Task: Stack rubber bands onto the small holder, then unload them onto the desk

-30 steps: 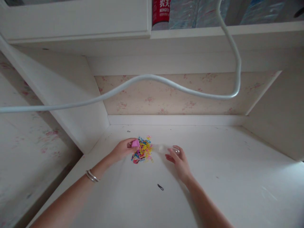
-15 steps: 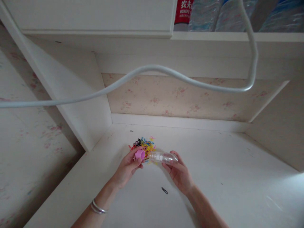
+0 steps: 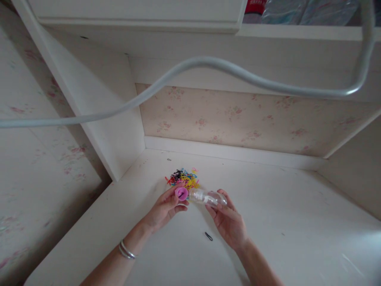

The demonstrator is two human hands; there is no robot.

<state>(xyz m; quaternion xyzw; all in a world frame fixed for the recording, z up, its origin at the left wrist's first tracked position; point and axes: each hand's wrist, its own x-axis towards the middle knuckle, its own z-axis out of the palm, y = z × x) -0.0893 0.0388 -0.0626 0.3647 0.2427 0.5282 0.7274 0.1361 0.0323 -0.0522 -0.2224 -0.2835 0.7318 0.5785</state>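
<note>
My left hand point(image 3: 167, 206) is closed on a small pink cap point(image 3: 181, 193), its hollow side turned toward me with something dark inside it. In my right hand point(image 3: 228, 218) lies a clear plastic bottle point(image 3: 205, 197), tipped on its side with the mouth facing the cap. The fingers wrap round the bottle's base end. Just behind both hands a pile of small colourful rubber bands point(image 3: 184, 178) rests on the white desk point(image 3: 166, 254). A single black rubber band point(image 3: 208, 236) lies nearer to me, below the bottle.
A thick white cable point(image 3: 205, 62) runs across the view above the desk. A white cabinet point(image 3: 137, 14) hangs overhead, with wrapped bottles point(image 3: 284, 12) on its shelf at the right. Side panels point(image 3: 98, 91) and a flowered back wall point(image 3: 226, 115) enclose the desk.
The view has shifted, so the scene sits further right and the cabinet higher. My left hand has tilted the pink cap so that its inside shows more. Both hands keep their holds.
</note>
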